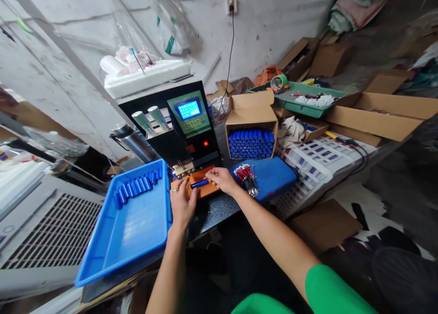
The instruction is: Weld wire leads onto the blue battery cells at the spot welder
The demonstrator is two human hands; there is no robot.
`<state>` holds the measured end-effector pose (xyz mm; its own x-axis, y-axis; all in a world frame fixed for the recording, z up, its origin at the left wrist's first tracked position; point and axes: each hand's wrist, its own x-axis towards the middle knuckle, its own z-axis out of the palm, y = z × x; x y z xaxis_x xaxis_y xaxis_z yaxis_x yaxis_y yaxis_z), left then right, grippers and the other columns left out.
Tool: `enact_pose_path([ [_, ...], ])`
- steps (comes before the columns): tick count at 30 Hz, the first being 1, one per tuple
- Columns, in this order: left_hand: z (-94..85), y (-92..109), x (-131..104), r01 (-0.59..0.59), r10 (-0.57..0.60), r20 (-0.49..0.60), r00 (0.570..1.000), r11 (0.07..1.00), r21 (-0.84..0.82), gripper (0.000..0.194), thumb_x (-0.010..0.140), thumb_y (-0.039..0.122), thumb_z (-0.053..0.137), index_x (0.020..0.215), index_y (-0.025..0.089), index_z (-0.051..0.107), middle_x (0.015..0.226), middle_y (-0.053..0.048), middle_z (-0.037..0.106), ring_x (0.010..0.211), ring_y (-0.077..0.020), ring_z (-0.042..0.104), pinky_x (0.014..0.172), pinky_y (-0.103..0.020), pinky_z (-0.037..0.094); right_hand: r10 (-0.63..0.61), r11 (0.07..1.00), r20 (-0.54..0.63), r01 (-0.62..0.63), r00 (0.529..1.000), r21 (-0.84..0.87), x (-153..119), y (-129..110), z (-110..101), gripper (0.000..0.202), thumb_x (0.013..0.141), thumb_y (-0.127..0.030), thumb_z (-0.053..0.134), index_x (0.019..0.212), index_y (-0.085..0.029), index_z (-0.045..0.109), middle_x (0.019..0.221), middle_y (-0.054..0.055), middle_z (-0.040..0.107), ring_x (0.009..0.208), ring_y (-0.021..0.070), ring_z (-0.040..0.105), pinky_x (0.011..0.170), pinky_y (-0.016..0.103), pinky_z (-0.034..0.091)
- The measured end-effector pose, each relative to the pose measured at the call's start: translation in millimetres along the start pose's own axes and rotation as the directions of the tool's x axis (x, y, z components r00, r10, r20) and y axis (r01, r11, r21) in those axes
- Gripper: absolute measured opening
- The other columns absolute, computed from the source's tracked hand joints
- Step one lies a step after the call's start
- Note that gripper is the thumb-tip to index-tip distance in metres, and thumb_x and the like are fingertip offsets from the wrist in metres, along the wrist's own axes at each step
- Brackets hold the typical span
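A blue cylindrical battery cell lies over the orange platform at the front of a black spot welder with a lit screen. My right hand pinches the cell's right end between thumb and fingers. At the platform's left side rests my left hand, thumb and index finger apart, near the cell's left end; whether it touches the cell I cannot tell. Just behind the cell are the welder's electrodes. A bundle of red and black wire leads lies on a blue pad to the right.
On the left stands a blue tray with a row of blue cells at its back. A cardboard box packed with cells sits behind the pad. A steel flask, a green tray and a white plastic basket are around.
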<state>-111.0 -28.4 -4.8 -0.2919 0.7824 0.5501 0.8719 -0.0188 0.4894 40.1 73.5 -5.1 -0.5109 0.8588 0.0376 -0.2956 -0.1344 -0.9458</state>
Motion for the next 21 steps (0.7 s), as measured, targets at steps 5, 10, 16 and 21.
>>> enact_pose_path([
  [5,-4.2,-13,11,-0.086,0.066,0.248,0.966,0.994,0.067,0.028,0.090,0.040,0.055,0.107,0.020,0.065,0.110,-0.010,0.070,0.106,-0.0286,0.062,0.096,-0.046,0.047,0.036,0.998,-0.062,-0.033,0.997,0.053,3,2,3,0.035,0.071,-0.048,0.074,0.069,-0.017,0.059,0.056,-0.005,0.053,0.044,0.0051,0.038,0.039,0.018,0.023],
  [10,-7.0,-8,4,0.105,-0.065,0.292,0.954,0.987,-0.122,0.031,0.089,0.043,0.055,0.108,0.019,0.060,0.088,-0.008,0.070,0.082,-0.0234,0.067,0.076,-0.038,0.054,0.045,0.998,-0.088,-0.040,0.995,0.057,3,0,4,0.036,0.069,-0.048,0.076,0.070,-0.017,0.058,0.055,-0.005,0.053,0.045,0.0056,0.040,0.038,0.017,0.025],
  [16,-14.8,6,-1,0.248,-0.255,0.028,0.966,0.899,-0.360,0.041,0.082,0.045,0.065,0.112,0.018,0.065,0.101,-0.008,0.069,0.079,-0.0173,0.065,0.079,-0.034,0.055,0.062,0.998,-0.085,-0.062,0.994,-0.002,4,1,4,0.034,0.070,-0.047,0.074,0.069,-0.016,0.059,0.057,-0.005,0.054,0.045,0.0056,0.042,0.038,0.016,0.028],
  [21,-11.5,10,2,0.176,-0.194,-0.019,0.981,0.919,-0.352,0.041,0.085,0.041,0.061,0.120,0.020,0.066,0.116,-0.010,0.068,0.105,-0.0219,0.065,0.101,-0.040,0.049,0.053,0.997,-0.081,-0.057,0.995,-0.055,2,0,5,0.032,0.072,-0.044,0.074,0.068,-0.016,0.058,0.055,-0.005,0.052,0.045,0.0058,0.042,0.038,0.015,0.030],
])
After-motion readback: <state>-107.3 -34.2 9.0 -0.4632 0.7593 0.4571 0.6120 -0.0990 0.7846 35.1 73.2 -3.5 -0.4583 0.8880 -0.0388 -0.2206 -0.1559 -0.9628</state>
